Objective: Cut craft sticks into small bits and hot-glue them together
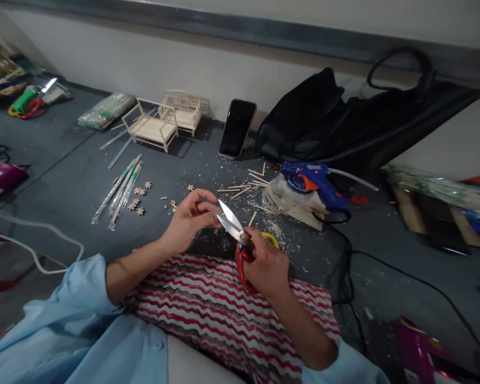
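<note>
My right hand (266, 264) grips a pair of scissors (235, 226) by the red handle, with a yellow loop showing behind the fingers. The blades are parted and point up and to the left. My left hand (192, 220) is beside the blade tips, thumb and fingers pinched together; whatever is between them is too small to make out. Beyond the hands, thin wooden sticks (240, 188) and pale shavings lie scattered. Several small flower-shaped wooden pieces (140, 211) and tiny cut bits (173, 204) sit to the left.
A blue glue gun (314, 178) rests by a clear plastic container (278, 194), its cable running right. Two miniature wooden furniture frames (154, 129) stand behind, near a phone (237, 129) and black bag (328, 122). Wrapped stick packets (124, 189) lie left. Striped cloth (208, 298) covers my lap.
</note>
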Demonstrator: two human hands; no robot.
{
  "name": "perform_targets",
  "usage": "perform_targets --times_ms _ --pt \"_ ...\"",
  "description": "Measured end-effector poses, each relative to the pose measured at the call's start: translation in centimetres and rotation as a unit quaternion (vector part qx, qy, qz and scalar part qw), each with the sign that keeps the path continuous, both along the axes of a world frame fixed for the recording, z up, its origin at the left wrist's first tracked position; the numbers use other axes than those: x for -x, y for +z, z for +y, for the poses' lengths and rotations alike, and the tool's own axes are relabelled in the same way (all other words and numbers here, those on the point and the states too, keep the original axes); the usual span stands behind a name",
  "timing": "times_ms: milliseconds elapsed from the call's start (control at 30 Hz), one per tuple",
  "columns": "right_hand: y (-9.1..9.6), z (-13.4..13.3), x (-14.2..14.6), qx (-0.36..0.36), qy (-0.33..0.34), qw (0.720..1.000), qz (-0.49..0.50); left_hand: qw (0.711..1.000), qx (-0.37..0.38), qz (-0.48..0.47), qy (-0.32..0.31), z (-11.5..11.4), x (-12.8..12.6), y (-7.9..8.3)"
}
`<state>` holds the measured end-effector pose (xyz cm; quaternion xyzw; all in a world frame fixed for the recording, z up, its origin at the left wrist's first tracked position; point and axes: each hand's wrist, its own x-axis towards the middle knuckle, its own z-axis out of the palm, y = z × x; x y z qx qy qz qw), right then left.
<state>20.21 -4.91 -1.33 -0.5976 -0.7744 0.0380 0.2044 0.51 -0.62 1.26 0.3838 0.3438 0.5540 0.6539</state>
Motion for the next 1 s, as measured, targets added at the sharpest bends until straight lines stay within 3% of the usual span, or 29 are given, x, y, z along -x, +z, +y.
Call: perform_targets --times_ms 567,1000 --pt "-0.16 -0.27 0.26 -0.027 -0.011 0.997 -0.065 1.000 -0.017 0.013 -0.004 -0.33 -0.25 -0.57" --pt "-0.09 -0.72 0.81 0.048 -0.008 0.994 -0.099 0.999 -0.024 0.018 -0.024 -0.22 0.07 -0.76"
